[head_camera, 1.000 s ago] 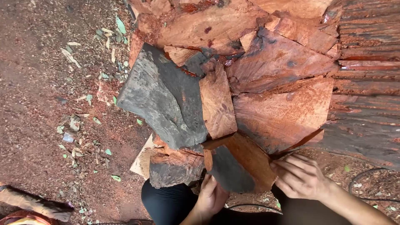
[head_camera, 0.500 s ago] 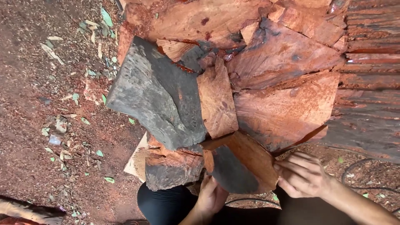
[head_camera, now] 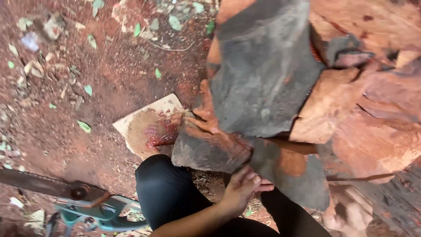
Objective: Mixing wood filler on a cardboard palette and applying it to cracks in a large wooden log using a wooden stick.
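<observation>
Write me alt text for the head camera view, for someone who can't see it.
Seen from above, a person's left hand grips the lower edge of a grey-and-red chunk of split wood in a pile of reddish logs. Dark-trousered knees show below; a teal chainsaw and a stained board lie on red earth.

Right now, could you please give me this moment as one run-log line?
left hand: fingers on lower edge of wood chunk | right hand: not in view | chainsaw: on ground, apart | pale board: under pile
</observation>
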